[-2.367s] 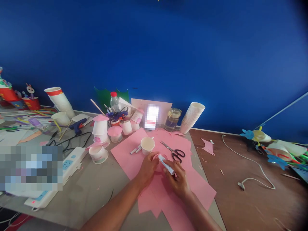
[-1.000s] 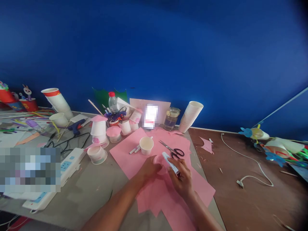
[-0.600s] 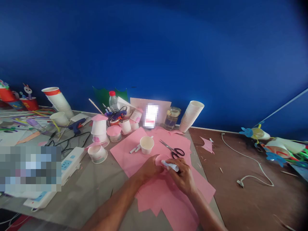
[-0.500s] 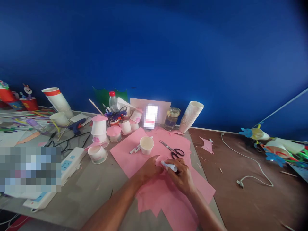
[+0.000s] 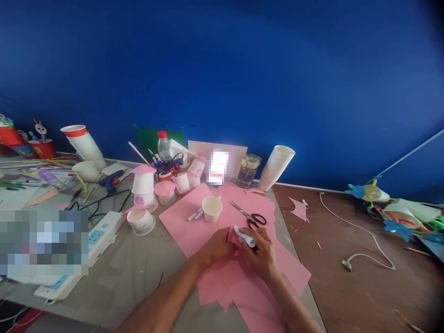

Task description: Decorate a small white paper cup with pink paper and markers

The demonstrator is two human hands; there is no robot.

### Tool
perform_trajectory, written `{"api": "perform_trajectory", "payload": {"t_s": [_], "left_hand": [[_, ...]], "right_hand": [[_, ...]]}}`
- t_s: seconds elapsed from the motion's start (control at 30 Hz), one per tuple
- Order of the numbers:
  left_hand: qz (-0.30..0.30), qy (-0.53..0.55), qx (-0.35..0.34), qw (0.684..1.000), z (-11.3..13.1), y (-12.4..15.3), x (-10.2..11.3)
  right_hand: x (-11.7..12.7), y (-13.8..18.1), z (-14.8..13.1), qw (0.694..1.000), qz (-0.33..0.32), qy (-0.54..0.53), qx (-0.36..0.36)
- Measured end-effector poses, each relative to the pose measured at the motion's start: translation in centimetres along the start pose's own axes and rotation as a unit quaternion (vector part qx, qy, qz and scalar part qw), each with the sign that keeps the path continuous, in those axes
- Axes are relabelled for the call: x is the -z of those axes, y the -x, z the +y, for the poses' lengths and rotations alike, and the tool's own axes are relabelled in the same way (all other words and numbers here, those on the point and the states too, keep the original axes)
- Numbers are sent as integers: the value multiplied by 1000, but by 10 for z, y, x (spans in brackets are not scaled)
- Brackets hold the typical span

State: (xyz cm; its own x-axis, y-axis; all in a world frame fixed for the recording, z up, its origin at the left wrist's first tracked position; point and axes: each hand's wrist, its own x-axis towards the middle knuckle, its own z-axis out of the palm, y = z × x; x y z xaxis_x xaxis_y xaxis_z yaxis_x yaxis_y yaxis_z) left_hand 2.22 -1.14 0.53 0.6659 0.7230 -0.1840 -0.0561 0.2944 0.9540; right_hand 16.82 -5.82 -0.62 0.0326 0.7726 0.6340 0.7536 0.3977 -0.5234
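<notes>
My left hand (image 5: 218,244) is closed on a small piece of pink paper (image 5: 233,235), its edge curving up between both hands. In my right hand (image 5: 260,252) is a white marker pen (image 5: 244,236), gripped in the fingers with its far end at the pink piece. Whether the tip touches the paper I cannot tell. Beneath both hands lie large pink paper sheets (image 5: 243,286). Just beyond my hands stands a white paper cup (image 5: 212,210), with more white pens (image 5: 194,215) beside it. Black-handled scissors (image 5: 250,215) lie with blades spread to the right.
Pink-roofed paper cups (image 5: 143,185) stand at the left, near a glue gun (image 5: 111,183) and a power strip (image 5: 93,240). At the back are a lit phone (image 5: 218,167), a glass jar (image 5: 248,171) and a leaning cup stack (image 5: 277,167). A white cable (image 5: 357,226) lies right.
The pink piece has tilted up in my left hand, and the pen's far end has shifted slightly up and right. Both hands stay close together.
</notes>
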Motion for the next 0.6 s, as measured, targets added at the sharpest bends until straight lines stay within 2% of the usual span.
{"api": "perform_trajectory", "payload": {"t_s": [0.23, 0.6], "left_hand": [[12, 97, 24, 995, 5, 1, -2], [44, 97, 21, 994, -4, -6, 4]], "right_hand": [[6, 0, 0, 998, 38, -48, -33], [8, 2, 2, 973, 70, -169, -143]]}}
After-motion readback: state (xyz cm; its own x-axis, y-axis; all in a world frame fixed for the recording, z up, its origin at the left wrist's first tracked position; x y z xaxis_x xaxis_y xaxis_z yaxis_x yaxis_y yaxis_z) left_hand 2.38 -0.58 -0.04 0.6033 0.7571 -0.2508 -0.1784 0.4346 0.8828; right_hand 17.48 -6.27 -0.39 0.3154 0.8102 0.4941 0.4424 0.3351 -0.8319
